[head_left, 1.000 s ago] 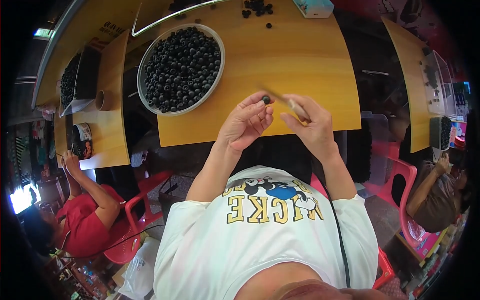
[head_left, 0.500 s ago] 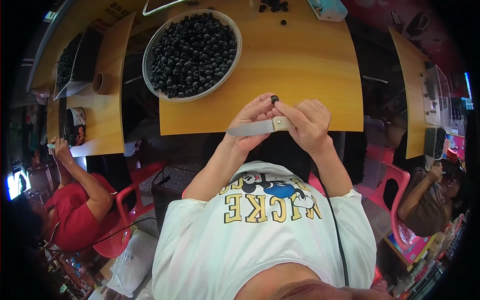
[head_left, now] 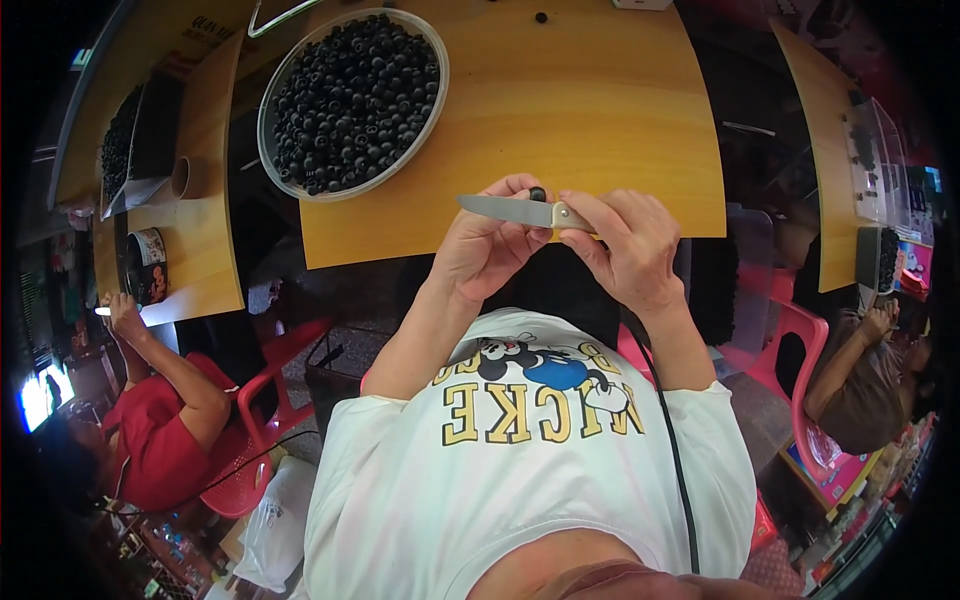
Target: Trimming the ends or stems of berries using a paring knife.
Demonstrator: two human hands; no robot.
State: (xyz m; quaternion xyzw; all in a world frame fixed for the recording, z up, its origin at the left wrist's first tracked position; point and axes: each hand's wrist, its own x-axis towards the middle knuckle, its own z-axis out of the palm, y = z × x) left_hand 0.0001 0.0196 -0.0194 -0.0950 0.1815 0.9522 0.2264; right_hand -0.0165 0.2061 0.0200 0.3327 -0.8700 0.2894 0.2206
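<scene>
In front of my chest, over the table's near edge, my left hand (head_left: pixel 478 250) pinches a small black round piece (head_left: pixel 538 194) between its fingertips. My right hand (head_left: pixel 632 245) is closed round the pale handle of a small knife (head_left: pixel 508 209). Its blade points left, crossing in front of my left fingers just below the black piece. Whether the edge touches the piece I cannot tell. Beyond my left hand stands a clear round tub (head_left: pixel 444 75), heaped with many similar black pieces, some showing a hole.
The wooden table (head_left: pixel 590 110) carries one loose black piece (head_left: pixel 541 17) at its far side. At side tables, a person in red (head_left: pixel 175 420) works on the left and a person in brown (head_left: pixel 850 390) on the right. Pink chairs (head_left: pixel 800 350) stand between us.
The knife has risen from below my left fingers to just under the black piece. My right fingertips have come off the piece and shifted right. The whole view has shifted slightly.
</scene>
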